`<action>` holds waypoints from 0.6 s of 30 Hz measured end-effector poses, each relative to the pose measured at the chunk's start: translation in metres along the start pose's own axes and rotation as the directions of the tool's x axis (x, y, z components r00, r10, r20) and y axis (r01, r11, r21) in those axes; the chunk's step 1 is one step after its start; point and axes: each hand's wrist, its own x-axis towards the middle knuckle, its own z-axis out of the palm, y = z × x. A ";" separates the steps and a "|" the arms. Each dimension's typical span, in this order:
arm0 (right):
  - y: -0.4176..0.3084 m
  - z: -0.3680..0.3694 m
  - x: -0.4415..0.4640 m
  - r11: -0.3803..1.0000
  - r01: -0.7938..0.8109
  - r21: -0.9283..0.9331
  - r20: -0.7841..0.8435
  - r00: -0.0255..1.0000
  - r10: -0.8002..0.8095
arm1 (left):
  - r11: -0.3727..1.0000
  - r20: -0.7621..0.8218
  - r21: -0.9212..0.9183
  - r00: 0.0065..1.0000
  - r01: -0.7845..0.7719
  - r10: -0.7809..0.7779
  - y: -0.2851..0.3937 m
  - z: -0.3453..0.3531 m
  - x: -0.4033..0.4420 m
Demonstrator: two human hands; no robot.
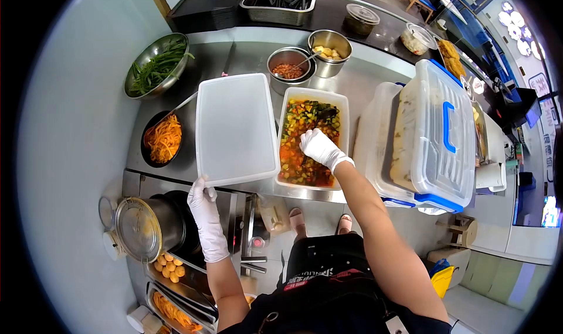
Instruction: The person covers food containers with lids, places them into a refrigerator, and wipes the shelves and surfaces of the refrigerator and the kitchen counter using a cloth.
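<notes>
Translucent rectangular lid (237,129) pinched by near-left corner between thumb and fingers of gloved left hand (203,196); held left of white tub (345,123), apparently keeping opening free. Diced vegetables in reddish broth (297,123) reached by gloved right hand (319,146), fingers curled; whether dark utensil (324,118) is gripped cannot be told. Tub set at near edge of steel counter (368,76), seemingly for easy reach.

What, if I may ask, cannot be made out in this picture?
All in the head view:
Right hand: fingertips hidden by the hand itself, so its grip is unclear.
Left hand: some fingers hidden by the white plastic lid.
Black apron: red print too small to read.
</notes>
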 end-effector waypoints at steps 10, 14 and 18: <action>0.023 -0.024 -0.005 0.983 0.142 -0.118 0.046 0.989 -0.137 | 1.000 0.025 -0.006 0.999 -0.027 0.027 0.002 0.005 0.010; 0.034 -0.038 0.003 0.999 0.037 -0.001 -0.067 0.997 -0.037 | 0.999 0.035 -0.013 0.999 -0.038 0.038 0.005 0.007 0.011; 0.042 -0.048 0.014 0.898 -0.323 0.297 -0.195 0.901 0.388 | 0.999 0.015 -0.030 0.999 -0.039 0.040 0.005 0.005 0.009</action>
